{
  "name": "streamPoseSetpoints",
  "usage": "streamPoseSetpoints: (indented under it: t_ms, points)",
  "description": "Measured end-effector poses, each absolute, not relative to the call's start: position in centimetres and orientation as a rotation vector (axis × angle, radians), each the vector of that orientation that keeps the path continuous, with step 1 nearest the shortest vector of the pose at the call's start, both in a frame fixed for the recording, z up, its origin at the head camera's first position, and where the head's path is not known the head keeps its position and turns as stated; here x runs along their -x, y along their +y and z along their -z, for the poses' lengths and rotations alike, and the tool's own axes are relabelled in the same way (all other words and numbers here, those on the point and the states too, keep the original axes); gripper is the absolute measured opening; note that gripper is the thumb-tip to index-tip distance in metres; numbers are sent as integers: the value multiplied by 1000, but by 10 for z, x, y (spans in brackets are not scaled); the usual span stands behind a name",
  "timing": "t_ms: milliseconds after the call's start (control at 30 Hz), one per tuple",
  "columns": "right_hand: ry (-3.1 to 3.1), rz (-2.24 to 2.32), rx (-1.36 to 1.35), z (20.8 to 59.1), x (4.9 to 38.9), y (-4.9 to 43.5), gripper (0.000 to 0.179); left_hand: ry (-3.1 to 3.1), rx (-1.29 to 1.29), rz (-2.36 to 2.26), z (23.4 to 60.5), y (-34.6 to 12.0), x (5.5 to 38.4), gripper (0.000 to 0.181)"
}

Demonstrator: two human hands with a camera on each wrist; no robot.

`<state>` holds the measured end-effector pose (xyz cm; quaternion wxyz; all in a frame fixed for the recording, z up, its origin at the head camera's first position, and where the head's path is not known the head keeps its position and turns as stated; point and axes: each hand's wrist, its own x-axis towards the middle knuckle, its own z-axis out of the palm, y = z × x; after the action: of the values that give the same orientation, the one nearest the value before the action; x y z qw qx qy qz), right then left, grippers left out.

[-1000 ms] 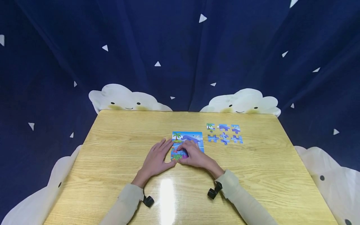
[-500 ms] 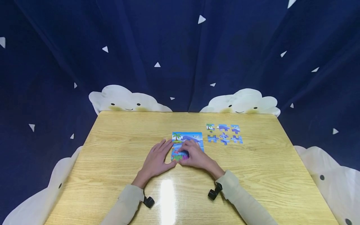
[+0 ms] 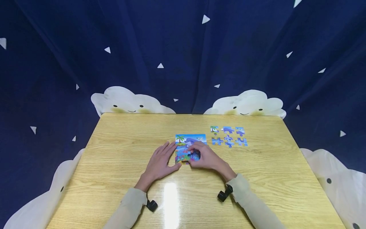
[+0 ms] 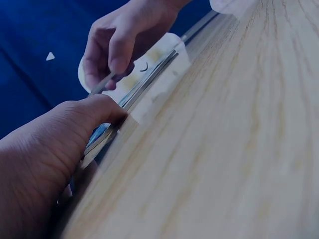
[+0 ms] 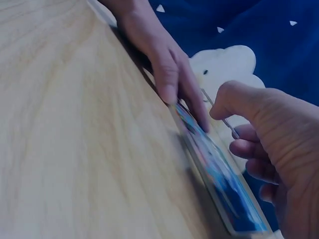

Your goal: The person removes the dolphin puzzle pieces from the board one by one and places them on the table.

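Note:
The puzzle board (image 3: 191, 138), printed with a palm tree and a dolphin, lies at the middle of the table. My right hand (image 3: 206, 157) pinches a jigsaw piece (image 3: 183, 156) with sea creatures on it, between thumb and fingers. Tilted and raised, that piece covers the board's lower left part in the head view. From the right wrist view, its thin edge (image 5: 224, 119) stands above the board (image 5: 219, 174). My left hand (image 3: 160, 160) steadies the board, straight fingers at its left edge and thumb by its near left corner.
Several loose jigsaw pieces (image 3: 228, 129) lie in two rows right of the board. A wooden table (image 3: 120, 136) carries everything, with a dark blue curtain (image 3: 183, 47) behind it. Each wrist bears a small black camera (image 3: 152, 205).
The right hand has moved a little to the right and lifted the jigsaw piece from the board's lower left part. The left hand stays in place.

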<state>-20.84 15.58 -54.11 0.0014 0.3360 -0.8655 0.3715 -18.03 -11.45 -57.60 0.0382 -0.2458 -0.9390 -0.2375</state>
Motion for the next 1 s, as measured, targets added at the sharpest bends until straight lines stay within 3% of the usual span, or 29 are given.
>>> streamPoseSetpoints:
  t_ms: [633,1000]
  points:
    - [-2664,-1212,-949,541,201,229,34,-2905,748,721,576,-114,179,92]
    - [-2671,-1193,-908,546,198,245,33,-2903,742,734,574,-114,179,92]
